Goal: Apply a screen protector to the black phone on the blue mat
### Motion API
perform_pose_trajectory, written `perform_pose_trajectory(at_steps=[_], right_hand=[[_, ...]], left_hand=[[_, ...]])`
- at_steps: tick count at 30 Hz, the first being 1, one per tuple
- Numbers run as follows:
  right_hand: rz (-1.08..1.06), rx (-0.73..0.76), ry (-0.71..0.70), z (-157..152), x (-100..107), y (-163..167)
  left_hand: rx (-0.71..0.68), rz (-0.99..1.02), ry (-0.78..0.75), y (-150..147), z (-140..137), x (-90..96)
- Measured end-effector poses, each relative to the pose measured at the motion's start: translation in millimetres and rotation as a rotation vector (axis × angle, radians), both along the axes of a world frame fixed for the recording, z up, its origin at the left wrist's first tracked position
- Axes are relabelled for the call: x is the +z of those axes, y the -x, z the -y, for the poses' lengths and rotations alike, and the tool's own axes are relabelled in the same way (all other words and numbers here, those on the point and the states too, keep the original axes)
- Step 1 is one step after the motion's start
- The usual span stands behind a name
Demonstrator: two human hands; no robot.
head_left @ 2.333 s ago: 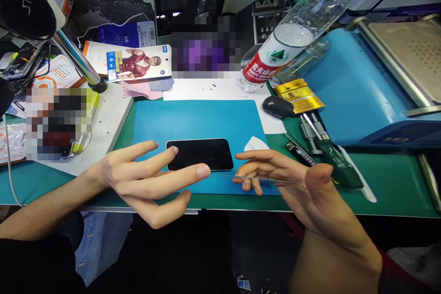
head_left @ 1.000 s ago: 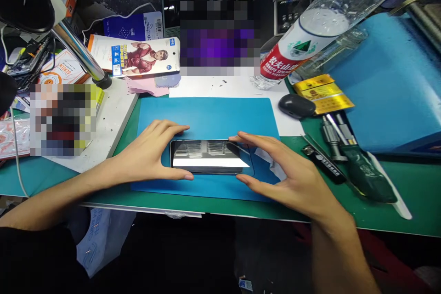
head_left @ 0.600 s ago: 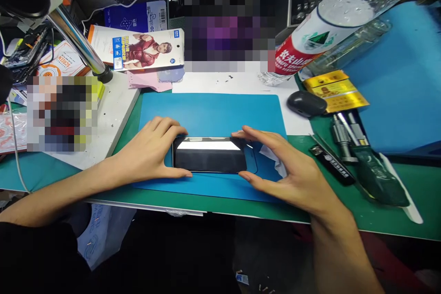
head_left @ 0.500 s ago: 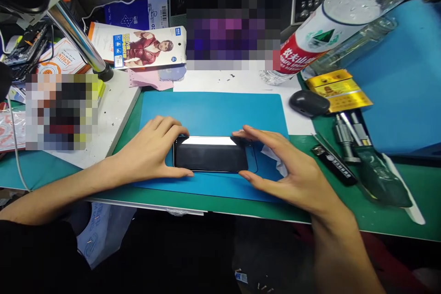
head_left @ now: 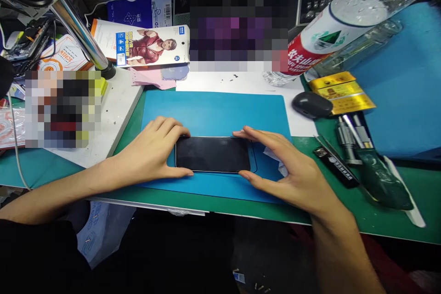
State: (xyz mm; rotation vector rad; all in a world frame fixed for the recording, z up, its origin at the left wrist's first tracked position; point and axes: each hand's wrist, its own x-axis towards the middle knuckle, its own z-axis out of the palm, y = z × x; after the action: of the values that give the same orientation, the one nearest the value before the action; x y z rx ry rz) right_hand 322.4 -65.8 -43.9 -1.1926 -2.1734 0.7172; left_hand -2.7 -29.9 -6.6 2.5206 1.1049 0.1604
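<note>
A black smartphone lies flat, screen up, on a blue mat in front of me. A clear screen protector with a dark border lies over the phone and reaches past its right end. My left hand grips the phone's left end, thumb on the near edge and fingers on the far edge. My right hand spans the right end, its thumb and fingertips at the protector's two long edges. A crumpled white wipe shows partly behind the right hand.
Under the phone is the blue mat. To the right are a black mouse, a gold packet, a black lighter, tools in a green pouch and a leaning water bottle. A lamp pole stands left.
The bright strip of reflected light along the phone's far edge is gone. Both hands keep nearly the same grip, and the whole view has shifted slightly.
</note>
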Motion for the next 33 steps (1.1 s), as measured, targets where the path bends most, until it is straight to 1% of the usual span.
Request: perform_pose_trajectory(at_steps=[13, 19, 28, 33], right_hand=[[0.029, 0.014, -0.025, -1.6, -1.9, 1.4], [0.033, 0.008, -0.013, -1.3, -3.0, 1.0], [0.036, 0.011, -0.020, -0.1, -3.0, -0.1], [0.055, 0.006, -0.046, 0.4, -2.6, 0.9]], left_hand=[[-0.013, -0.010, -0.035, 0.9, -0.8, -1.8], [-0.006, -0.005, -0.031, 1.1, -0.2, -1.9], [-0.025, -0.016, -0.070, 1.4, -0.8, -2.9], [-0.028, -0.017, -0.075, 1.3, -0.4, -2.4]])
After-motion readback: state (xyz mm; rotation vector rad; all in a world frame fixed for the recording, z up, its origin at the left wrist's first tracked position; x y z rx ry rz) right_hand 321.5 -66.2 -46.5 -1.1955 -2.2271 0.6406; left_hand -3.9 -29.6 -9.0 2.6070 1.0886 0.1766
